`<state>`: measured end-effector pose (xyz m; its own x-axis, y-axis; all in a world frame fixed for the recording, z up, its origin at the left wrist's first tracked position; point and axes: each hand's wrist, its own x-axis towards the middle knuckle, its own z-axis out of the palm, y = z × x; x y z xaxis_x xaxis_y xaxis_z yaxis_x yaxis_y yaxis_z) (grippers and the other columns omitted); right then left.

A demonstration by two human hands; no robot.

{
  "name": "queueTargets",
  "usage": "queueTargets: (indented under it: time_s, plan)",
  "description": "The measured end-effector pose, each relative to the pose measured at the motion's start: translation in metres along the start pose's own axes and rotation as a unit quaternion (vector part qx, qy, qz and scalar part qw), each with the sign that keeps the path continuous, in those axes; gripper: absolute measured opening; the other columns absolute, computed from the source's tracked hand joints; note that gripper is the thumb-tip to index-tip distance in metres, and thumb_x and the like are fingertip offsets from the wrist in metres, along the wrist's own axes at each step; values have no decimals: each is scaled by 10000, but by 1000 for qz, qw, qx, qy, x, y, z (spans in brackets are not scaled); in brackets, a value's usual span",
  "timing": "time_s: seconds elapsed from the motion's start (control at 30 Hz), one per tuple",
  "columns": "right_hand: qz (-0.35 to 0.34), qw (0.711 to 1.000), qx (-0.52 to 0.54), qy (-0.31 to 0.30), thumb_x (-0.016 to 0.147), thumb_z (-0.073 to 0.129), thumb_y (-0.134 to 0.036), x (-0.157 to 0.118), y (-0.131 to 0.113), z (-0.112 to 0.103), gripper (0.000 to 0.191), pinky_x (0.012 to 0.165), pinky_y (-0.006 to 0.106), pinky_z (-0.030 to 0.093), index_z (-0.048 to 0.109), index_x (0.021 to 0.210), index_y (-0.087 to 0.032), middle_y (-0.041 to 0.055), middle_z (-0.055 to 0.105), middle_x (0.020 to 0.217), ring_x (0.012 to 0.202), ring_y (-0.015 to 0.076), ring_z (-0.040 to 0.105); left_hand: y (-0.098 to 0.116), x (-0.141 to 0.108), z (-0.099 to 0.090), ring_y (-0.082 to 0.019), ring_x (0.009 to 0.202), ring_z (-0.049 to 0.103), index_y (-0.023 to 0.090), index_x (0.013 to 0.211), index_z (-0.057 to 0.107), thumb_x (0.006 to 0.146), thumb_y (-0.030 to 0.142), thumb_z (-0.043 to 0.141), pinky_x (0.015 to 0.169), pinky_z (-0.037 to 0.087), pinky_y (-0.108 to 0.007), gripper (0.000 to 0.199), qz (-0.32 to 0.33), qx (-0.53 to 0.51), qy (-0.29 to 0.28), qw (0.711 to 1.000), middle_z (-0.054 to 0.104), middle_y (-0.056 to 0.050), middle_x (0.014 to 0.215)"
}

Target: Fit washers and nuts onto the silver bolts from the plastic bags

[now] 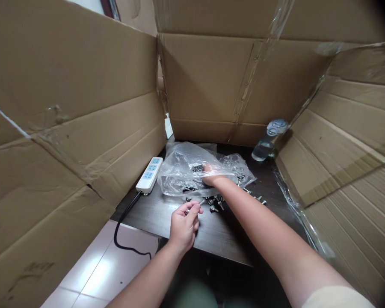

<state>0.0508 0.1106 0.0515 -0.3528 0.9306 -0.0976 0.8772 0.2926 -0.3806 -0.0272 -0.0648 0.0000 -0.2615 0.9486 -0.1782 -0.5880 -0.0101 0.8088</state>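
Observation:
My left hand (183,223) is closed in a pinch around a small metal screw (202,202), whose shank sticks out past the thumb. It is held just above the near side of the dark table. My right hand (209,173) reaches into a clear plastic bag (175,171), beside a cluster of small dark parts (197,168). The film and the hand itself hide its fingers. Several loose screws with dark heads (213,208) lie in front of the bag, close to my right forearm. A few more screws (261,199) are scattered right of that forearm.
Cardboard walls (208,81) enclose the dark table (218,239) at the back and both sides. A white power strip (150,174) with a black cable (123,222) sits at the left edge. A clear bottle of liquid (263,147) stands tilted in view at the back right.

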Motion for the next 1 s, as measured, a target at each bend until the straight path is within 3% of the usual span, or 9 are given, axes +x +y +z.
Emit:
queueTargets:
  time_s: [0.17, 0.23, 0.37, 0.8, 0.93, 1.0]
  plan:
    - [-52, 994, 95, 18, 855, 521, -221, -56, 1, -2, 209, 707, 252, 496, 693, 970, -192, 52, 712, 848, 773, 168, 656, -1, 1, 2, 13, 343, 311, 106, 879, 616, 639, 287, 790, 326, 190, -134, 347, 16, -13, 40, 999, 638, -20, 632]
    - [-111, 963, 237, 58, 810, 572, -190, -86, 3, 3, 148, 638, 246, 493, 698, 875, -149, 56, 687, 788, 696, 159, 635, -1, 1, 3, 11, 336, 315, 108, 882, 615, 620, 272, 801, 327, 193, -135, 361, 14, -16, 49, 999, 648, -25, 629]
    - [-184, 922, 299, 166, 794, 564, -141, -126, 6, 18, 120, 643, 255, 478, 682, 814, -151, 57, 627, 788, 704, 155, 600, -1, 0, 5, 9, 325, 316, 108, 847, 616, 605, 267, 808, 323, 190, -136, 347, 19, -15, 50, 998, 652, -30, 610]
    - [-248, 883, 301, 261, 857, 487, -123, -140, 3, 45, 177, 682, 285, 482, 648, 909, -178, 65, 590, 809, 739, 165, 579, -4, 0, 2, 15, 313, 300, 105, 812, 639, 601, 265, 813, 308, 175, -133, 317, 34, -26, 43, 998, 654, -24, 619]
    - [-306, 888, 257, 228, 851, 497, -126, -143, 9, 36, 194, 679, 273, 482, 660, 935, -188, 63, 580, 823, 742, 159, 571, -4, 0, 3, 11, 312, 286, 108, 808, 637, 595, 262, 817, 310, 184, -129, 319, 33, -32, 52, 998, 561, 39, 497]
    - [-308, 894, 245, 215, 852, 514, -148, -138, 15, 22, 170, 704, 268, 485, 665, 919, -187, 64, 596, 845, 770, 160, 585, -3, 0, 3, 12, 322, 286, 108, 815, 631, 596, 257, 816, 313, 189, -128, 323, 27, -34, 49, 998, 595, 16, 527]
